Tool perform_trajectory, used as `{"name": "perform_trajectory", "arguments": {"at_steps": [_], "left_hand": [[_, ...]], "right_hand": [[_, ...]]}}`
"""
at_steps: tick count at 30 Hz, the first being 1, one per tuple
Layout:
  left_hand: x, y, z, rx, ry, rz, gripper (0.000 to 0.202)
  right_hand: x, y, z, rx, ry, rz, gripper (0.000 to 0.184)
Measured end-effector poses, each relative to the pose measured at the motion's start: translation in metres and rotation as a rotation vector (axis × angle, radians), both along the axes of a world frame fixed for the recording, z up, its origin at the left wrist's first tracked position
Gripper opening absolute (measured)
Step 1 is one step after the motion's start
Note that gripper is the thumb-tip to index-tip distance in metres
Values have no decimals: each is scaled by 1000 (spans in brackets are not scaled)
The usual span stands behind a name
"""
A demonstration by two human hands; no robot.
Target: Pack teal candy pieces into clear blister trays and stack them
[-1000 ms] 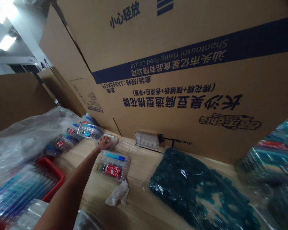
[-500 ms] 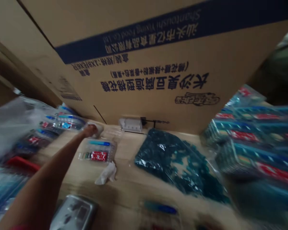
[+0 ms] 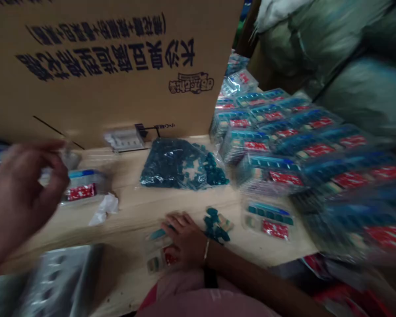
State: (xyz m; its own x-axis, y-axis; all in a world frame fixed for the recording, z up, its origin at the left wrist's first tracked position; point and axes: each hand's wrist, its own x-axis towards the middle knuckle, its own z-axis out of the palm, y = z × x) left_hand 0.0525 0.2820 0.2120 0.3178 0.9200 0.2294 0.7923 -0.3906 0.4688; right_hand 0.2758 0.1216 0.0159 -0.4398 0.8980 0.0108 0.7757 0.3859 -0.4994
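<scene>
My left hand (image 3: 20, 193) is raised close to the camera at the left, fingers curled round a clear plastic tray (image 3: 67, 156) that is blurred by motion. My right hand (image 3: 185, 240) lies palm down on the wooden table (image 3: 135, 211), fingers spread over a clear pack (image 3: 156, 255) with red and teal contents. A small heap of teal pieces (image 3: 216, 224) sits just right of that hand. A filled pack with a blue and a red item (image 3: 81, 187) lies on the table behind my left hand.
A large printed cardboard box (image 3: 102, 66) stands along the back. A bag of teal pieces (image 3: 181, 165) lies mid-table. Stacks of filled packs (image 3: 293, 149) crowd the right side. A crumpled tissue (image 3: 104, 209) and a metal mould (image 3: 59, 277) lie at the left front.
The view swung right and down. My left hand drew back from the far end of the table toward the camera with a clear tray. My right hand came into view.
</scene>
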Motion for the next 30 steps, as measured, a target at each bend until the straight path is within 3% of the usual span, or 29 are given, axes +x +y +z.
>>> {"name": "perform_trajectory", "arguments": {"at_steps": [3,5,8,10,14,17,19,21,23,25,28,30], "left_hand": [[45,-63,-47,87,59,-176,8],[78,-89,-87,18,209,-228,7],[123,-102,-135,-98,406,-254,13],[143,-100,-153,-156,485,-258,17],[160,-98,-157,-172,474,-282,17],[169,-102,-156,-112,219,-432,18],[179,-103,-162,-174,69,-546,26],[192,-103,-173,-263,54,-616,26],[203,-101,-182,-298,115,-651,21],[210,-99,-187,-291,150,-670,19],[208,-100,-183,-304,109,-644,14],[194,-101,-177,-338,-19,-550,12]], "right_hand": [[1,-19,2,89,47,22,61],[15,-28,8,135,69,-57,46],[53,-33,15,142,65,-359,23],[82,-33,14,125,62,-527,21],[116,-28,4,37,223,-588,28],[117,-27,2,-14,498,-627,27],[114,-27,4,-50,720,-627,25],[114,-27,6,-44,834,-623,23],[119,-27,5,34,756,-635,20],[127,-26,4,112,540,-631,19],[132,-23,3,129,314,-598,20],[126,-18,4,92,378,-609,17]]}}
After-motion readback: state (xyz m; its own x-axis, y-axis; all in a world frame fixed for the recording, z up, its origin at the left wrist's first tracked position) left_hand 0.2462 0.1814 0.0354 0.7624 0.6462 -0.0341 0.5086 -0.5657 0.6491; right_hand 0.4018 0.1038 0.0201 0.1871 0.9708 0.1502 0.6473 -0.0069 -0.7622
